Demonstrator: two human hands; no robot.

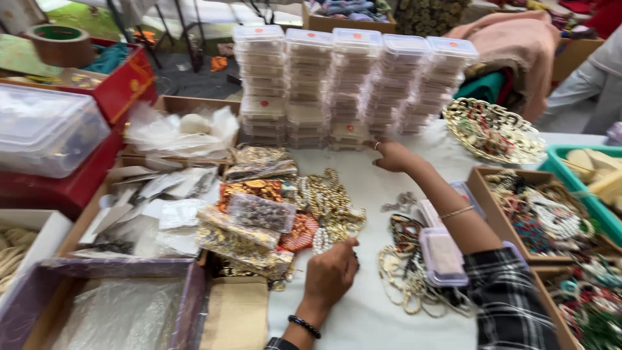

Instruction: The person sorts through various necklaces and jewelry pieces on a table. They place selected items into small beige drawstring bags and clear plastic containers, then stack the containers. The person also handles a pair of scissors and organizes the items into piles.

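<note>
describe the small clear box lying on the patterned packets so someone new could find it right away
Start at the wall of stacked clear boxes along the back of the white table, then come down and left to the pile of gold and orange patterned packets. The small clear box lies flat on top, just above the left hand. It alone shows dark beads inside.

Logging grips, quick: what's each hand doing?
Left hand: closed, fingers on the bead pile.
Right hand: open, holding nothing, touching the box stacks.

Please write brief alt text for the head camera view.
A person's right hand reaches toward stacked clear plastic boxes while the left hand rests by a heap of gold bead jewellery on a white table crowded with trays of beads.
</note>
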